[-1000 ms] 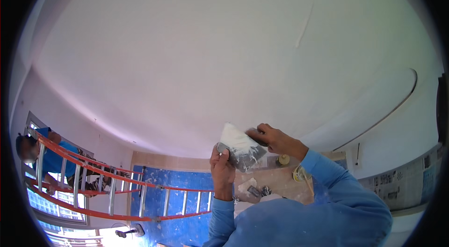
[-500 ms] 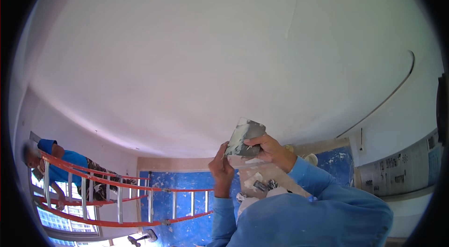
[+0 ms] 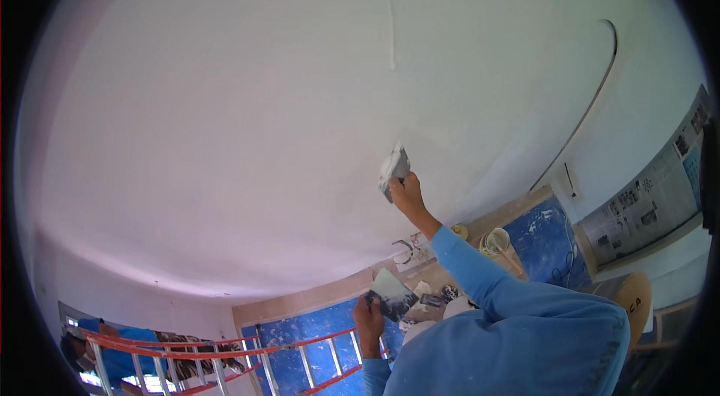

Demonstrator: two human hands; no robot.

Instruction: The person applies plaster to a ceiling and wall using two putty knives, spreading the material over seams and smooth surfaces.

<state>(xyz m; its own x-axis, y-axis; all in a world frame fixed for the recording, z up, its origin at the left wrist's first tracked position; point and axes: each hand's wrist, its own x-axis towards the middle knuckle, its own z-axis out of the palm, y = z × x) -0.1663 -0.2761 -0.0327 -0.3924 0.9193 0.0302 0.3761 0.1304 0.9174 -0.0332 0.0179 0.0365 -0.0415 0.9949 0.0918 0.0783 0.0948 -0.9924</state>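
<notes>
Raised toward the broad pale wall (image 3: 255, 126), my right hand (image 3: 409, 197) is closed around a wide putty knife (image 3: 394, 165) with white filler on its blade. Lower down, my left hand (image 3: 367, 321) grips a second putty knife (image 3: 394, 295), its flat blade smeared with white and tilted to the right. The two blades are well apart. A thin raised white line (image 3: 391, 28) runs down the wall above the right-hand knife. Whether that knife touches the wall, I cannot tell.
An orange ladder (image 3: 262, 352) stands at lower left, with a person in blue (image 3: 124, 366) beside it. White buckets (image 3: 496, 241) sit near the wall's foot. Blue floor sheeting (image 3: 300, 328) has white splashes. A curved dark strip (image 3: 592, 103) and newspaper covering (image 3: 637, 208) are at right.
My hands have separated: the right has risen toward the wall with its knife, and the left has dropped lower with the other. The view has shifted and tilted.
</notes>
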